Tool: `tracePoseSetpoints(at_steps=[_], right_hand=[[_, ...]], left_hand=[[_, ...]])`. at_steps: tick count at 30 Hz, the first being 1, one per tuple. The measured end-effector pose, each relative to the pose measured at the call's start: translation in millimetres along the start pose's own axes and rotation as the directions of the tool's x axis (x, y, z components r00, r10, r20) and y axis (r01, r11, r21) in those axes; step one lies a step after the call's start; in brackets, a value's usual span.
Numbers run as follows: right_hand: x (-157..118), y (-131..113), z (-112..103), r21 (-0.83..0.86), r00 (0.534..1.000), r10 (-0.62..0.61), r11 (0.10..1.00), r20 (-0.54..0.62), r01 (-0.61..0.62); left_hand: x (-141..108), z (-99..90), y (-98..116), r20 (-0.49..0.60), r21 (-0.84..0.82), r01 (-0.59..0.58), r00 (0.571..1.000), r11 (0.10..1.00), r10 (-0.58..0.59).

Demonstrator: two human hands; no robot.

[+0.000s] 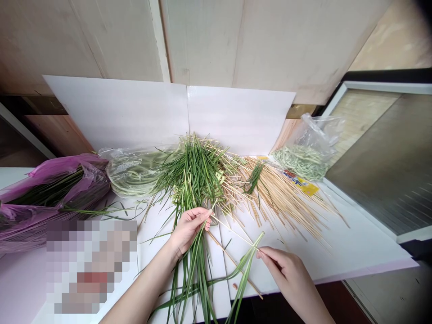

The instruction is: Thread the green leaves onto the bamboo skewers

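Note:
My left hand (191,229) is closed in a pinch on one end of a thin bamboo stick (232,231). Long green leaf blades hang down under that hand; whether it grips some of them too I cannot make out. At the stick's other end, my right hand (283,270) pinches it with thumb and forefinger, beside a pale green leaf blade (249,261) crossing the stick. Behind my left hand lies a heap of cut green leaves (199,171). Another bamboo stick (232,263) rests on the table under the held one.
To the right lies a spread bundle of bamboo sticks (286,198), by a clear bag of pale green strands (300,159). A clear bag of coiled green strands (135,173) and a pink plastic bag of leaves (84,180) are at left. White boards (236,117) stand behind.

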State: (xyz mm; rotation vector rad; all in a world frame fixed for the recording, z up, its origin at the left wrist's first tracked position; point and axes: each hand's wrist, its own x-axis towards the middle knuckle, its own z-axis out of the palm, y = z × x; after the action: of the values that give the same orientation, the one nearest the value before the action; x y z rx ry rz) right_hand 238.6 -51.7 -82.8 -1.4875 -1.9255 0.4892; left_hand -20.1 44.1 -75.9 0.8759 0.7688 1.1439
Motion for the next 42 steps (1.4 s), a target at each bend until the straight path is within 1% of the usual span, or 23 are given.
tracePoseSetpoints(at_steps=[5,12,20,26,29,37,42], right_hand=[[-0.7,2.4,2.1,-0.012,1.0,0.002,1.0,-0.023,-0.002],[-1.1,2.2,-0.4,-0.001,1.0,0.001,1.0,0.018,-0.001],[-1.8,-1.1,2.6,0.01,0.999,0.015,1.0,-0.04,-0.014],[-1.0,-1.8,-2.2,0.041,0.999,0.024,0.999,0.025,-0.025],[-0.8,-1.4,-3.1,0.037,0.999,0.021,0.999,0.036,-0.022],[-1.8,-0.2,2.0,0.008,1.0,0.021,1.0,-0.02,-0.021],[-1.4,-0.4,0.9,0.006,1.0,0.016,1.0,-0.008,-0.016]], left_hand=[[-0.5,0.3,-0.3,-0.008,-0.025,0.021,1.0,0.999,-0.021],[-1.3,0.4,0.3,-0.008,-0.043,0.034,0.999,0.998,-0.034],[-1.4,0.0,-0.1,-0.01,-0.054,0.035,0.999,0.998,-0.036],[-1.4,-1.6,-1.1,-0.015,-0.065,0.028,0.999,0.998,-0.029],[-1.7,-0.5,-0.6,-0.017,-0.063,0.03,0.999,0.998,-0.031],[-2.0,2.4,1.5,-0.017,-0.049,0.033,0.999,0.998,-0.034],[-1.8,2.0,0.1,-0.027,-0.042,0.028,0.999,0.999,-0.029]])
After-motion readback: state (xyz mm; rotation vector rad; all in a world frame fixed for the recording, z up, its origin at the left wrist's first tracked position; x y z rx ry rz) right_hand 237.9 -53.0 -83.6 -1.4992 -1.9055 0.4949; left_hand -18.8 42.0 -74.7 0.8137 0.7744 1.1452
